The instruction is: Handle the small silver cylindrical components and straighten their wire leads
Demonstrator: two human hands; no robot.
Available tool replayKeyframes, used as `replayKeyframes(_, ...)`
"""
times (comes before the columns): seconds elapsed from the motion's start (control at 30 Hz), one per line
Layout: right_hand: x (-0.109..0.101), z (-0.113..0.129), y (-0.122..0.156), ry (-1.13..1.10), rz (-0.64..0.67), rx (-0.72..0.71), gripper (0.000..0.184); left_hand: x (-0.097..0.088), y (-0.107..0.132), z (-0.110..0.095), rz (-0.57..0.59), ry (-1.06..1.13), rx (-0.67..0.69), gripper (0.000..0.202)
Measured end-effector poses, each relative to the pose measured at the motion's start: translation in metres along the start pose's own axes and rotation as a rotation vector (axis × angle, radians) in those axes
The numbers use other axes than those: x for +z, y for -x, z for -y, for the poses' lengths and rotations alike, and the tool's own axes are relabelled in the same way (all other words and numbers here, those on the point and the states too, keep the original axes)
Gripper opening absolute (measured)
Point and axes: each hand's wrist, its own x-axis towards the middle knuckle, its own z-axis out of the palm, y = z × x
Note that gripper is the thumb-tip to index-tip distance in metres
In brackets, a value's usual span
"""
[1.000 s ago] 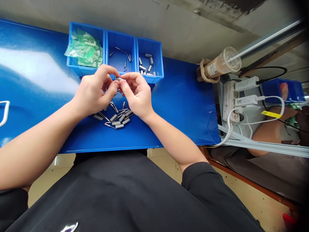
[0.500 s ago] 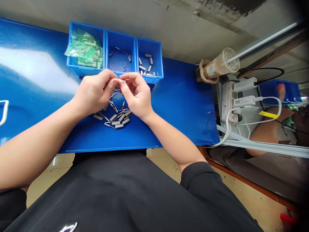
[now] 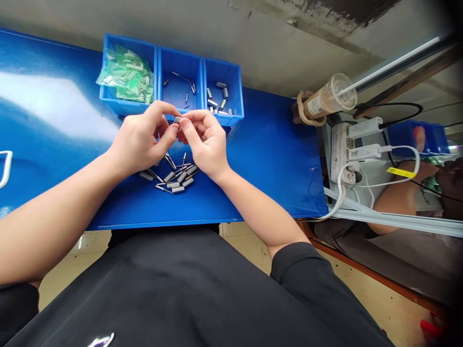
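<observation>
Head view: your left hand (image 3: pixel 139 142) and right hand (image 3: pixel 207 143) meet fingertip to fingertip above the blue tabletop (image 3: pixel 271 159), just in front of the middle bin (image 3: pixel 173 94). Both sets of fingers are closed in a pinch on one small metal piece (image 3: pixel 177 119). Against half a second ago the hands have barely shifted, but the piece, then almost covered by the fingertips, now shows as a short grey stub between them. I judge the fine handling at the fingertips to be under way, not finished. The long axis of the piece lies roughly level, running left to right across the view; which end leads is too small to tell. The loose pile of metal parts (image 3: pixel 173 177) lies on the tabletop beneath your palms, untouched.
</observation>
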Motion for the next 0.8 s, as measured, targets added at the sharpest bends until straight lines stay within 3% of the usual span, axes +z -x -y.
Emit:
replayKeyframes(0.3, -0.001, 0.001, 0.001, 0.0, -0.004, 0.002, 0.062, 0.002, 0.0, 0.003, 0.016, 0.001, -0.051, 0.037)
replayKeyframes(0.57, -0.001, 0.001, 0.002, -0.028, 0.035, -0.054, 0.056, -0.009, -0.007, -0.011, 0.091, -0.159, -0.064, 0.057)
replayKeyframes(0.8, -0.001, 0.003, 0.001, -0.056, 0.021, -0.039, 0.054, -0.008, -0.004, -0.013, 0.055, -0.154, -0.047, 0.043)
